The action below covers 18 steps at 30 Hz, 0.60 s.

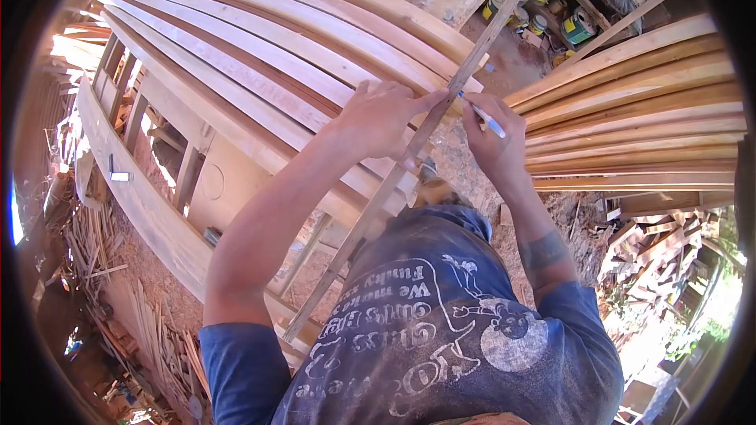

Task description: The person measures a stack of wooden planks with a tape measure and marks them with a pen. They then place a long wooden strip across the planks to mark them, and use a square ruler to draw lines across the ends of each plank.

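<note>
A long, thin wooden strip (490, 31) lies slantwise across the ends of several pale wooden boards (260, 27) set side by side. My left hand (378, 120) rests over the boards and grips the strip, thumb on one part and fingertips lower along it. In my right hand (498, 145) is a pen (492, 122) with a white barrel and blue tip end. Its tip meets the strip's right edge, close to my left thumb, above the board ends.
To the right, another row of boards (630, 110) reaches toward me. Paint cans (579, 25) stand at the back right. A small square tool (118, 176) sits on the curved board (150, 201) at left. Wood scraps (654, 248) are piled at right.
</note>
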### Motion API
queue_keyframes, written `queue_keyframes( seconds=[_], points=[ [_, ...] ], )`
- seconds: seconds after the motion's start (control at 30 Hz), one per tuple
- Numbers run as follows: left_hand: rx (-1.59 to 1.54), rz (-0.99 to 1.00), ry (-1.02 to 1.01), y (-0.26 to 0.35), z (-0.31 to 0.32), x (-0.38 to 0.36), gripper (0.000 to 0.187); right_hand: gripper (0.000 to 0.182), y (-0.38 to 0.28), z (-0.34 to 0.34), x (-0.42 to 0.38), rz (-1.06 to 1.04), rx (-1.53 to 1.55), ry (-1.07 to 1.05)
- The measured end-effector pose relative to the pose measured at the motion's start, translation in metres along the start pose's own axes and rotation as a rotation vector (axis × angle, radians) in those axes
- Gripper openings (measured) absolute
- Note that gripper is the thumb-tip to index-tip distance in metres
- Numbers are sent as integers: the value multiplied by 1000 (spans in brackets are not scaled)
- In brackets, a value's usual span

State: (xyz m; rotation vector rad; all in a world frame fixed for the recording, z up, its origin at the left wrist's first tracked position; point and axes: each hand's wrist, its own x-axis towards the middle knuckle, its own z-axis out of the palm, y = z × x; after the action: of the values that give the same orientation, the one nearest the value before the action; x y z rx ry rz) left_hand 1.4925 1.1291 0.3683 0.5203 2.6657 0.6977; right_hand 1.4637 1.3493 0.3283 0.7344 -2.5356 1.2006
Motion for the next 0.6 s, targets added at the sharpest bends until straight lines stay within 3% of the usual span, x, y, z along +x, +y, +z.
queue_keyframes(
  seconds=[0.33,0.43,0.53,0.6],
  points=[
    [16,-36,-5,1,1,-1,95,14,-9,3,-3,-51,-106,-16],
    [21,-45,-13,2,2,-2,96,13,-6,-2,-11,-92,-60,-199],
    [30,-56,-14,3,0,-2,96,12,-18,-12,-13,6,150,-165],
    [21,-63,-34,4,-1,-1,96,12,-8,-11,-7,42,130,-57]
  ],
)
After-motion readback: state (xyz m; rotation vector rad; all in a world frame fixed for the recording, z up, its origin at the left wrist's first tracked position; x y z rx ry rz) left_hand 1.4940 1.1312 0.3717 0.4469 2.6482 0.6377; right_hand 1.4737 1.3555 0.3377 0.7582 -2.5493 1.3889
